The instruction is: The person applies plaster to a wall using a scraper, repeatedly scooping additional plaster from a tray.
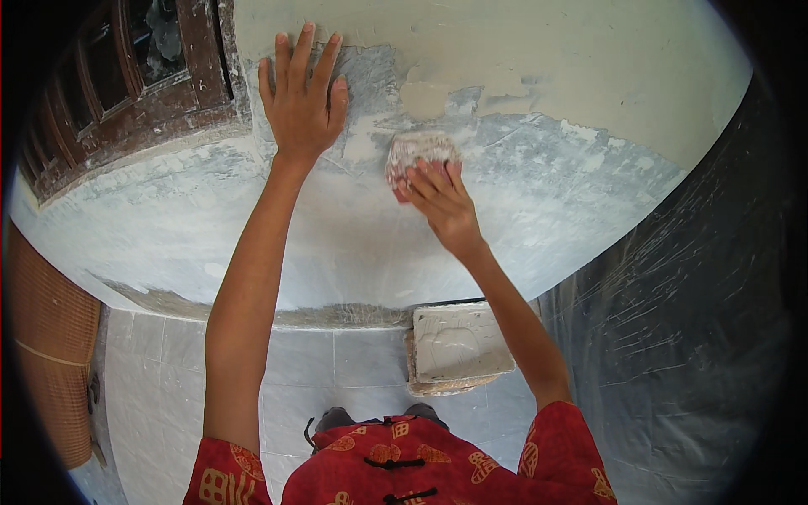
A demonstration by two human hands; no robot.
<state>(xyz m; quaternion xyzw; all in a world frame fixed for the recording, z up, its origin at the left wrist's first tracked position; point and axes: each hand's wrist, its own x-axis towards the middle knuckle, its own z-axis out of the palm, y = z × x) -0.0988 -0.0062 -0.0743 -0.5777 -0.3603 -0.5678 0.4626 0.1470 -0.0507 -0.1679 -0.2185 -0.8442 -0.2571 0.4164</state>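
Note:
In front of me is a wall, partly coated with pale plaster and grey and patchy across the middle. My left hand lies flat against its upper part, fingers spread, holding nothing. Lower and to the right, my right hand grips a pinkish pad smeared with white plaster. The pad rests on the wall at the lower edge of the beige coat. Whether it is a sponge or a brush is not clear, since my fingers cover its lower side.
A dark wooden window frame borders the wall at upper left. On the tiled floor stands a tray-like container with pale plaster. Dark plastic sheeting hangs at right; a rolled woven mat is at left.

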